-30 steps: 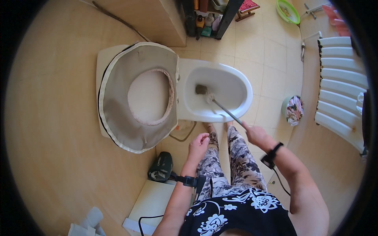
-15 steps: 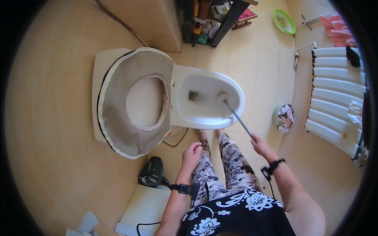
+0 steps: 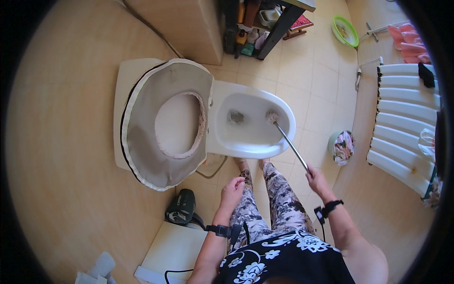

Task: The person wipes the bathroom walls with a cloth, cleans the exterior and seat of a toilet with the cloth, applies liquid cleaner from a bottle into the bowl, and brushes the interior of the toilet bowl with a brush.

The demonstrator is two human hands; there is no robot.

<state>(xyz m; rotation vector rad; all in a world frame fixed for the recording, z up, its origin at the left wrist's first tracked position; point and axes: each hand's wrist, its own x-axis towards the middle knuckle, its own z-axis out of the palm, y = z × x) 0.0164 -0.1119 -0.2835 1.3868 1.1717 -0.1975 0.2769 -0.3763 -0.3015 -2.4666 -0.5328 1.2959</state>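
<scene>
A white toilet bowl (image 3: pixel 250 152) stands ahead of me, its lid and grey fabric-covered seat (image 3: pixel 137 123) raised to the left. My right hand (image 3: pixel 318 182) is closed around the metal handle of a toilet brush (image 3: pixel 294 149). Slanting over the bowl's near right rim, the handle leads to a pale bristle head (image 3: pixel 272 117), which is against the inside at the bowl's rounded right end. Water lies around the drain, further left. My left hand (image 3: pixel 232 191) hangs in front of my legs with its fingers curled, apart from the toilet, and nothing shows in it.
A dark shelf (image 3: pixel 265 40) with bottles stands at the far side. Along the right are a green basin (image 3: pixel 345 31), a bucket of cloths (image 3: pixel 342 146) and a white radiator (image 3: pixel 402 123). A dark bag (image 3: pixel 181 207) rests by a pale cabinet (image 3: pixel 177 246) at near left.
The brush head has shifted slightly right within the bowl, and my right hand has moved a little right and nearer. My left hand stays curled in nearly the same place.
</scene>
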